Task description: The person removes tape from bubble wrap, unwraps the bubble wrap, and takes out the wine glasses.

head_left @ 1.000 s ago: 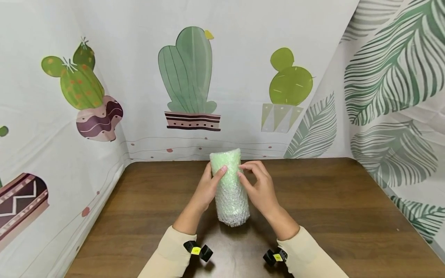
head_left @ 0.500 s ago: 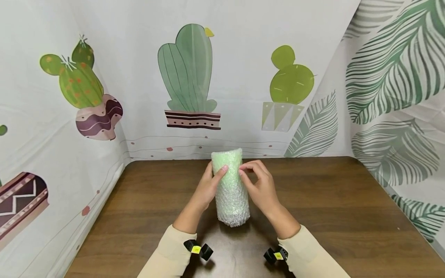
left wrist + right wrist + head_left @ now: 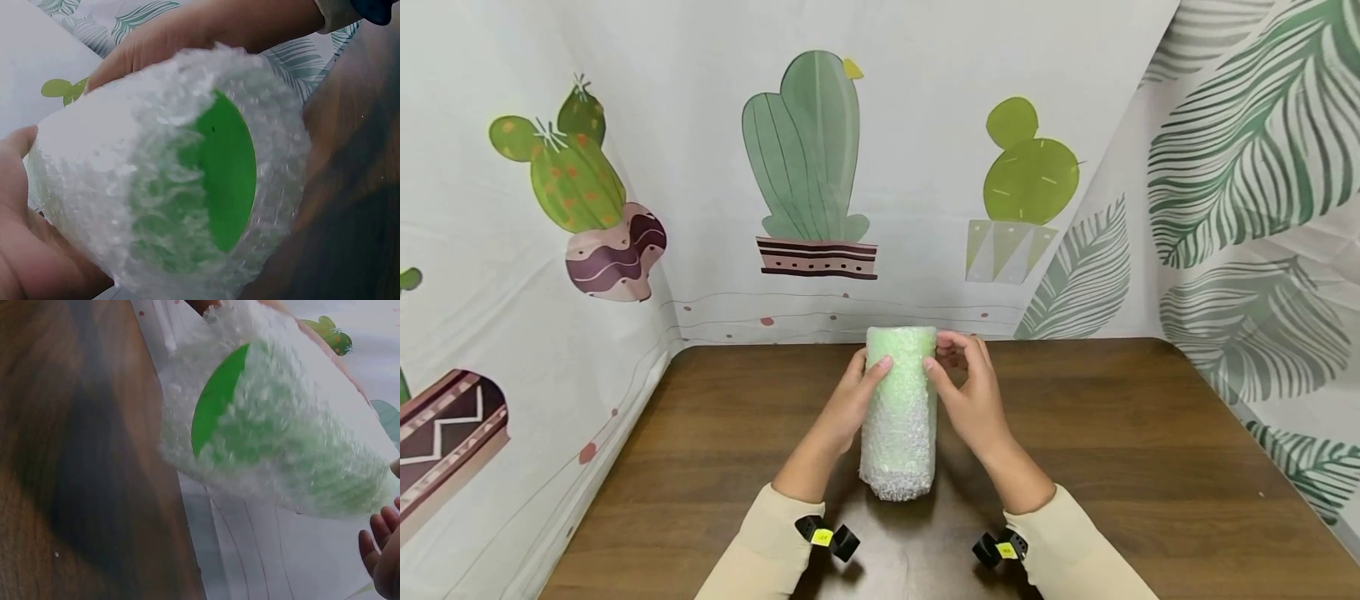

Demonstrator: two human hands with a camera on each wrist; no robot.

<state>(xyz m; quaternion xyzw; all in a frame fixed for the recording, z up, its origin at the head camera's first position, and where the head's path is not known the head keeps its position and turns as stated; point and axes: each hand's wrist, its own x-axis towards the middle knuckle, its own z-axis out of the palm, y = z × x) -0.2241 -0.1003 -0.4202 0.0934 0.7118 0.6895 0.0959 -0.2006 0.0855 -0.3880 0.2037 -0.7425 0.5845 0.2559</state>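
A green cylinder wrapped in bubble wrap (image 3: 900,417) stands in the middle of the head view, its upper part pale green. One end faces both wrist cameras, where a bright green disc (image 3: 232,181) shows through a gap in the wrap. My left hand (image 3: 844,404) grips the upper left side, thumb in front; its other fingers are mostly hidden behind. At the upper right, my right hand (image 3: 973,396) has its thumb at the edge of the wrap. The right wrist view shows its loosely curved fingers (image 3: 369,550) beside the cylinder, apparently just off it.
A brown wooden table (image 3: 1112,450) lies under the cylinder. White cloth (image 3: 925,167) printed with cacti and leaves hangs behind the table and along both sides. Each cream sleeve (image 3: 767,533) carries a small black wrist camera (image 3: 845,542).
The wrapped cylinder's top has swung right, so it stands straighter. My right hand has loosened its pinch at the wrap's edge and spread its fingers. My left hand keeps its grip.
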